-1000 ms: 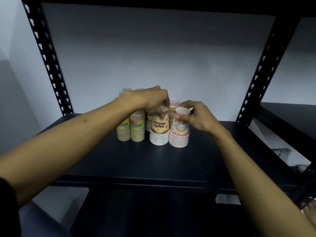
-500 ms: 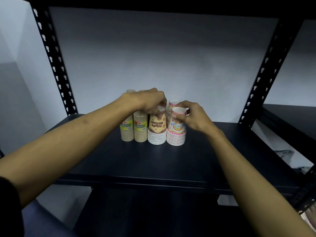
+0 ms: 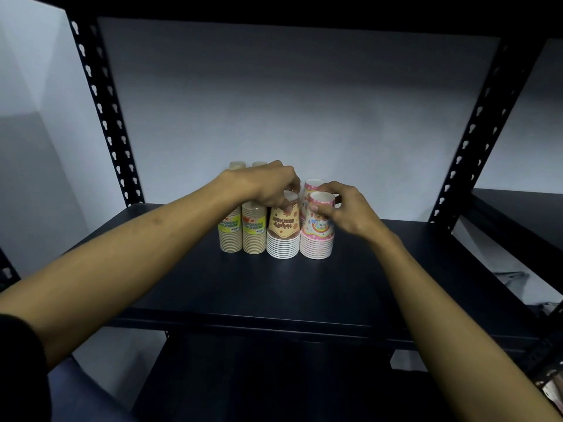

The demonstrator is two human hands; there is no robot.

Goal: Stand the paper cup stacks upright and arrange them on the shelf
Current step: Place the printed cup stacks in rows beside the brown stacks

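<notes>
Several paper cup stacks stand upright, rims down, in a tight cluster on the black shelf (image 3: 274,293). Two tan stacks with yellow labels (image 3: 231,236) (image 3: 253,236) are at the left. A brown and cream stack (image 3: 282,236) stands beside a pink patterned stack (image 3: 316,239), with another pink stack (image 3: 309,187) behind them. My left hand (image 3: 268,184) grips the top of the brown and cream stack. My right hand (image 3: 347,208) pinches the top of the front pink stack. More stacks behind are partly hidden by my left hand.
Perforated black uprights (image 3: 103,111) (image 3: 484,129) frame the shelf at left and right, with a white wall behind. Another black shelf (image 3: 518,208) adjoins on the right. A lower shelf level (image 3: 274,385) lies below the front edge.
The view has shifted a little; the cluster and both hands sit slightly further right and lower in frame. Both hands stay on the tops of the same two front stacks.
</notes>
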